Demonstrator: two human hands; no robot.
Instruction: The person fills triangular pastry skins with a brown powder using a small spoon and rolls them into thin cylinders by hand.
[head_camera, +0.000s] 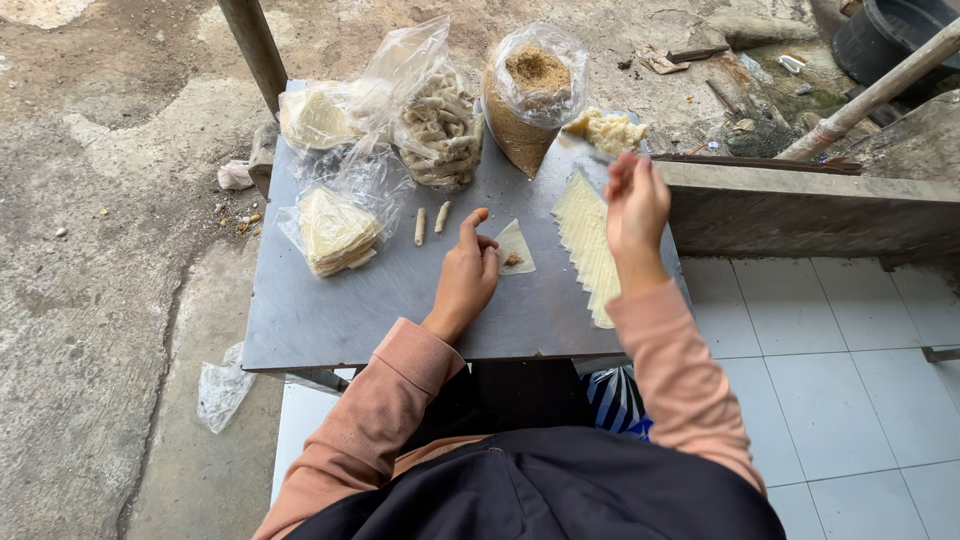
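Left hand (466, 272) rests loosely curled on the grey metal table (330, 320), fingers touching the edge of a triangular wrapper (515, 246) with a dab of brown filling. Right hand (634, 207) is raised above the fanned row of wrappers (585, 240), right of that wrapper; what it grips cannot be told. Two finished rolls (431, 222) lie left of the wrapper, beside bagged wrappers (335, 232).
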